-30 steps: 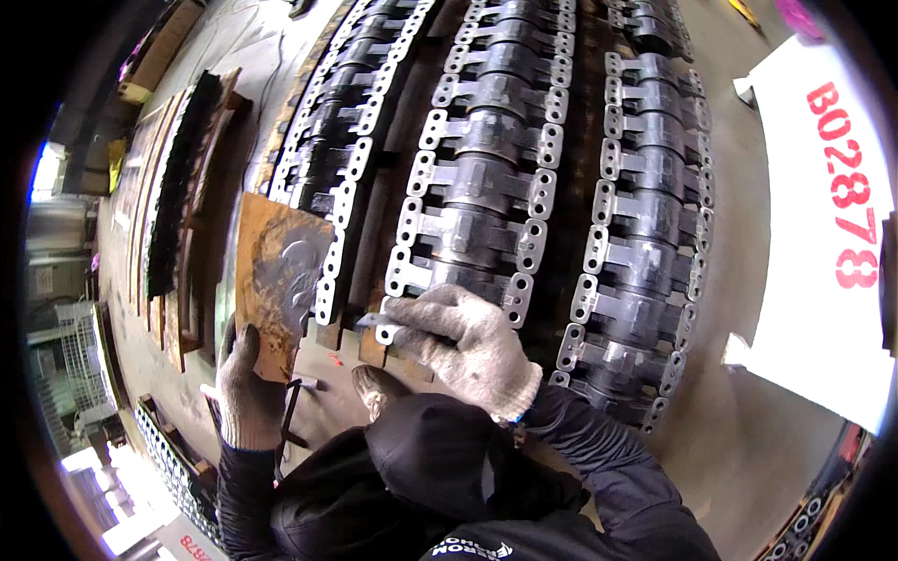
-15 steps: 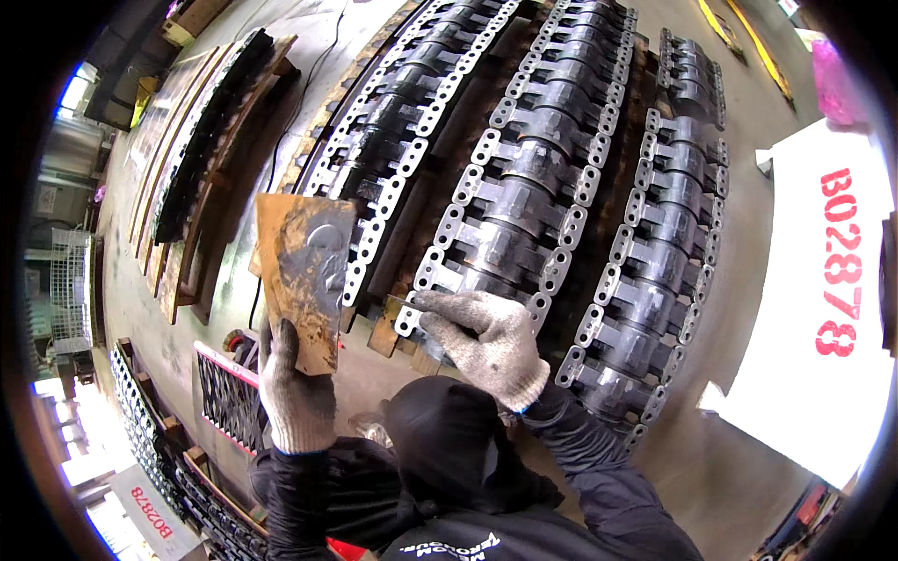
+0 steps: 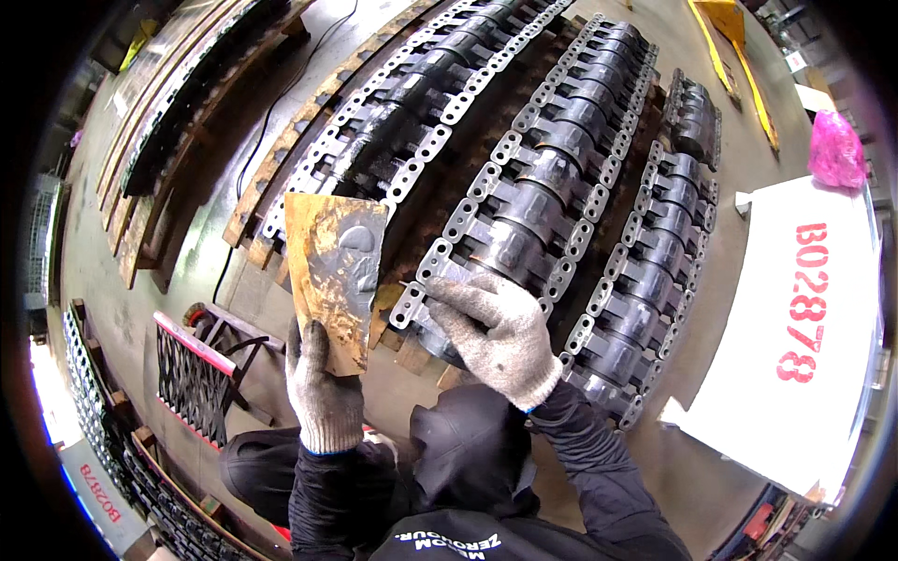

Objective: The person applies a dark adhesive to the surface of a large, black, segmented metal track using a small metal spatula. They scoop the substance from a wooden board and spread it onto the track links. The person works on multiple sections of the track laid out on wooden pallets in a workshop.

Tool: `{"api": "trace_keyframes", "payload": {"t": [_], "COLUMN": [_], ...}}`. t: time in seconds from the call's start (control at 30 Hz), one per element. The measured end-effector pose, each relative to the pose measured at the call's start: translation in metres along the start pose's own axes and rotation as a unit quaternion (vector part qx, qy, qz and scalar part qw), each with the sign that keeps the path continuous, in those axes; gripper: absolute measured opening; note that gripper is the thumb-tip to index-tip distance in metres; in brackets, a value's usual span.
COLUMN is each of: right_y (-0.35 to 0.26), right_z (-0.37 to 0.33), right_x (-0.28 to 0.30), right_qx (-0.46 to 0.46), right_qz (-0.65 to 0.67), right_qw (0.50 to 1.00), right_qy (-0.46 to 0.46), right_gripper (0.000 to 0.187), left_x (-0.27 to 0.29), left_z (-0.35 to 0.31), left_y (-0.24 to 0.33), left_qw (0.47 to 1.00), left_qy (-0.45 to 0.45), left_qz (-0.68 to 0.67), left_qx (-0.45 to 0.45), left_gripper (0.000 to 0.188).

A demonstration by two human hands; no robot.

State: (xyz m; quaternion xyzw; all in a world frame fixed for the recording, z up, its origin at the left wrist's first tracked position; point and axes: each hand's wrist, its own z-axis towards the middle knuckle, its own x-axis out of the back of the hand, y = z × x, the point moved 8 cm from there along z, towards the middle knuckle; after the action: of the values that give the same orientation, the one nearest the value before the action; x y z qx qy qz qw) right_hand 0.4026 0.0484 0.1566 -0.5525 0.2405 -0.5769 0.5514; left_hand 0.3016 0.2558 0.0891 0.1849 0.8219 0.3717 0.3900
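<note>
My left hand (image 3: 323, 388), in a pale knit glove, grips the lower edge of a tan board (image 3: 313, 290). Grey paste is smeared over the board, with a rounded lump near its top right. My right hand (image 3: 500, 337), gloved too, has thumb and fingers pinched together to the right of the board, apart from it. Earlier a thin, flat strip-like tool showed at those fingertips; now it barely stands out from the metal behind. Just past my right hand is the near end of the middle steel track chain (image 3: 514, 215).
More track chains lie on the left (image 3: 398, 103) and right (image 3: 655, 252), some on wooden pallets (image 3: 257, 220). A large white panel (image 3: 748, 346) with red marks and a pink bag (image 3: 835, 150) are at right. A red-edged stand (image 3: 201, 365) is left; yellow forks (image 3: 748, 84) lie far right.
My left hand and the board have shifted right in the view, closer to my right hand. My right hand stays pinched in nearly the same spot. The surroundings have shifted as my head turned.
</note>
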Motion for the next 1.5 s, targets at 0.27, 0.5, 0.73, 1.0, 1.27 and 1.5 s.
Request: {"api": "trace_keyframes", "payload": {"t": [0.27, 0.5, 0.73, 1.0, 1.27, 1.5], "right_y": [-0.014, -0.021, -0.026, -0.030, -0.023, -0.015], "right_z": [0.000, 0.001, 0.003, 0.004, 0.000, -0.004], "right_x": [-0.013, -0.019, -0.023, -0.020, -0.026, -0.029], "right_qx": [-0.011, 0.014, 0.050, 0.010, 0.014, 0.017], "right_qz": [-0.068, -0.106, -0.141, -0.162, -0.151, -0.135], "right_qw": [0.997, 0.994, 0.987, 0.985, 0.985, 0.987], "right_qy": [-0.043, -0.030, -0.056, -0.058, -0.079, -0.083], "right_gripper": [0.017, 0.017, 0.017, 0.019, 0.018, 0.019], "left_x": [0.003, 0.001, 0.001, -0.002, 0.001, -0.002], "left_z": [0.001, -0.003, -0.005, -0.007, -0.007, -0.008], "left_y": [-0.010, -0.012, -0.009, -0.003, -0.003, 0.000], "left_qw": [0.999, 0.999, 0.998, 0.995, 0.992, 0.984], "left_qy": [0.025, 0.023, 0.018, 0.012, 0.010, 0.010], "left_qz": [-0.019, -0.030, 0.063, 0.097, 0.124, 0.172], "left_qx": [0.029, 0.032, -0.010, -0.031, -0.032, -0.037], "left_gripper": [0.044, 0.043, 0.043, 0.043, 0.045, 0.046]}}
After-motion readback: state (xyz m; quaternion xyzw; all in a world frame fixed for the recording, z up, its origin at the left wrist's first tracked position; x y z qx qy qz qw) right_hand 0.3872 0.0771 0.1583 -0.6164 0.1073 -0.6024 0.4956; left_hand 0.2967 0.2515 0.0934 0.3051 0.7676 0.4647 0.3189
